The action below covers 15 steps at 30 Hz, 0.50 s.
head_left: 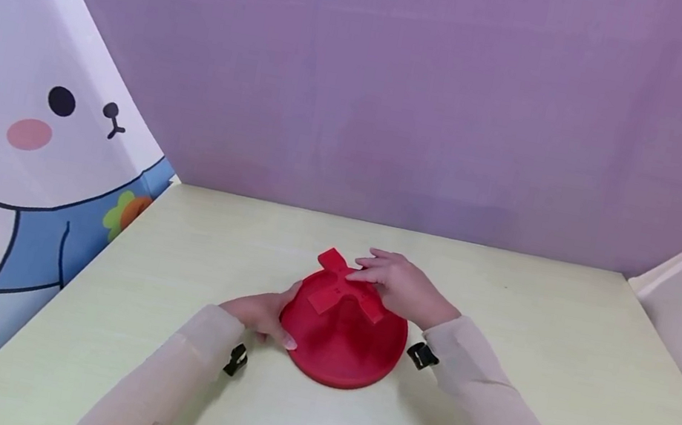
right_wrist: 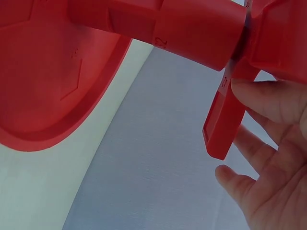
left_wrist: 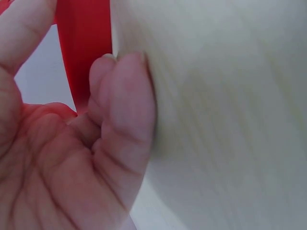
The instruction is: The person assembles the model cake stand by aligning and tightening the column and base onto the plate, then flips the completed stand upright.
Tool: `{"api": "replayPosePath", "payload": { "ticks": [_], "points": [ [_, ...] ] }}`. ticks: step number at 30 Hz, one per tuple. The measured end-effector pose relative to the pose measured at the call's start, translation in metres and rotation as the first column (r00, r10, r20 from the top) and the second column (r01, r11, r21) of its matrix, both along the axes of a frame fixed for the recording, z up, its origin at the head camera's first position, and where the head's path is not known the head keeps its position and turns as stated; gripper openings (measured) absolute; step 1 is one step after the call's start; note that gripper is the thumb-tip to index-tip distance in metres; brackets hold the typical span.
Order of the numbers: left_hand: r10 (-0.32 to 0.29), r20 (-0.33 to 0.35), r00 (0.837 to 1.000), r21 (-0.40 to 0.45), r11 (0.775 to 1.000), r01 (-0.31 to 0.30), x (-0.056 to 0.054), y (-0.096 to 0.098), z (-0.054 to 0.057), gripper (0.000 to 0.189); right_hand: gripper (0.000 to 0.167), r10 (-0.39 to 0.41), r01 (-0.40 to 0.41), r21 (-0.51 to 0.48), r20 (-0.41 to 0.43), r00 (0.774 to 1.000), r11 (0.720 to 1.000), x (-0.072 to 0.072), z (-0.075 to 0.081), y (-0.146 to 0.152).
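Note:
A red round base [head_left: 347, 356] with a raised rim stands on the table. From its middle rises a red post [right_wrist: 192, 31], and a red cross-shaped piece [head_left: 340, 287] with flat arms sits at the post's top. My left hand [head_left: 262, 311] grips the base at its left edge, thumb over the rim and fingers curled along the side. At the far right of the cross, my right hand [head_left: 402, 284] pinches one arm [right_wrist: 225, 122]; the thumb presses near its inner end while other fingers are spread behind. Small marks are moulded into the red parts.
The pale wooden table [head_left: 553, 398] extends to both sides of the base. A purple cloth wall [head_left: 400, 102] stands at its back edge, and a cartoon-printed sheet [head_left: 12, 75] hangs on the left. Each sleeved wrist has a black strap clip [head_left: 423, 356] on it.

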<state>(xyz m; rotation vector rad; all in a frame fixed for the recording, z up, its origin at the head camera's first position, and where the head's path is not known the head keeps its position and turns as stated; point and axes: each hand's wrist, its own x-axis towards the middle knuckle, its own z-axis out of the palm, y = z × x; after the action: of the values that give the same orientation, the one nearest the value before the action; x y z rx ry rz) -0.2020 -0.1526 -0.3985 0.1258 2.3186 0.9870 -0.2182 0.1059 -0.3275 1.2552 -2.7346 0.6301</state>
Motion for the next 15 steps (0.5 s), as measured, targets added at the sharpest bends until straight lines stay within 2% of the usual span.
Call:
{"api": "replayPosePath", "payload": {
  "ticks": [9,15],
  "points": [
    [-0.007,-0.002,1.000,0.007,1.000,0.007,0.0006,0.0002,-0.0005,0.119,0.037,0.014,-0.014,0.029,-0.028,1.000,0.999,-0.0003,-0.0011,0.0012],
    [-0.006,-0.009,1.000,-0.002,1.000,0.006,0.0003,-0.0002,-0.0005,0.118,0.035,0.015,-0.012,0.038,-0.079,0.997,0.999,0.0010,-0.0013,0.0018]
  ]
}}
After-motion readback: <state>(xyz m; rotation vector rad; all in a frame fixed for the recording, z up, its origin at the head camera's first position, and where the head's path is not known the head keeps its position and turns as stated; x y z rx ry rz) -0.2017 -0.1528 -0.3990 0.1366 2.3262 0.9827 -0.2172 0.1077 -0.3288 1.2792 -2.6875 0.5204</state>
